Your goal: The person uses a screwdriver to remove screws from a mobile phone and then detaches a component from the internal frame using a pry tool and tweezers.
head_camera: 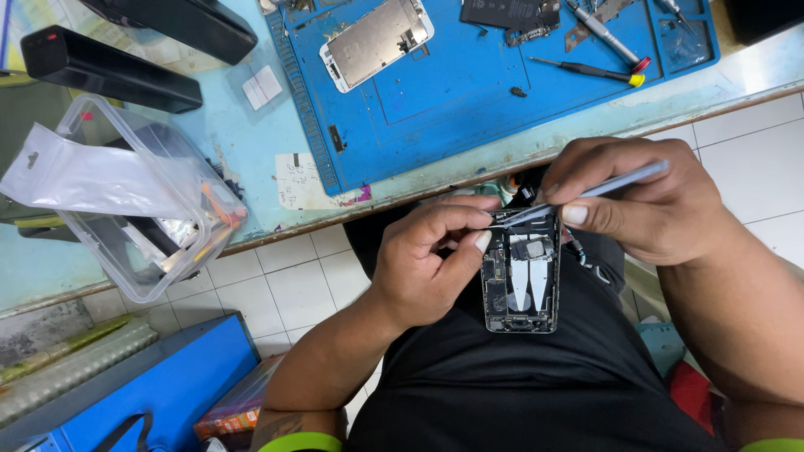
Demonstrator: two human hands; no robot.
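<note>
Table: pale blue top, worn and stained, running across the far part of the scene. On it, right of centre: blue work mat with raised compartments along its far edge. On the mat: detached phone screen panel, face down, far left; black flat component at the far edge; two screwdrivers, one with red cap, one with yellow cap, far right. On the bare table, left: clear plastic box overhanging the near edge, a clear plastic bag lying across it; two long black cases; small white paper slip just beside the mat.
</note>
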